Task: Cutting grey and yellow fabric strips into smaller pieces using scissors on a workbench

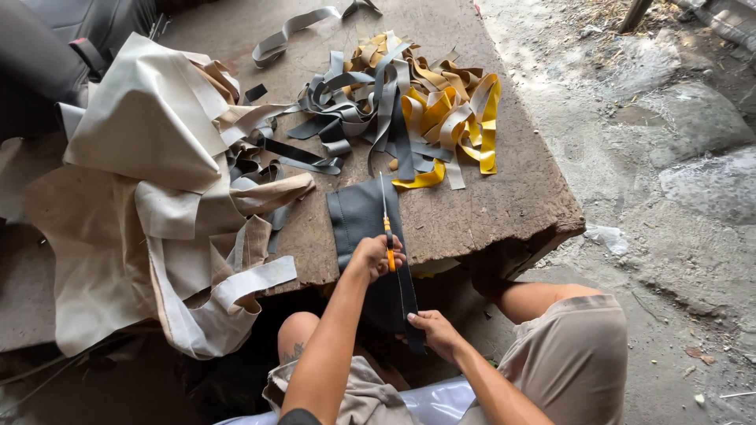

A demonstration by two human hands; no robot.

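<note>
A dark grey sheet of leather-like material point(358, 216) lies over the near edge of a worn wooden table point(488, 205) and hangs down toward my lap. My left hand point(373, 256) grips an orange-handled knife point(387, 228) whose thin blade lies along the sheet, pointing away from me. My right hand point(435, 332) pinches the hanging lower edge of the same sheet, below the table edge, pulling a narrow strip taut.
A heap of grey, tan and yellow strips point(409, 102) sits at the table's middle. Large cream and beige fabric pieces point(150, 181) are piled at the left. A loose grey strip point(291, 31) lies at the far edge. Rough concrete ground point(669, 157) lies to the right.
</note>
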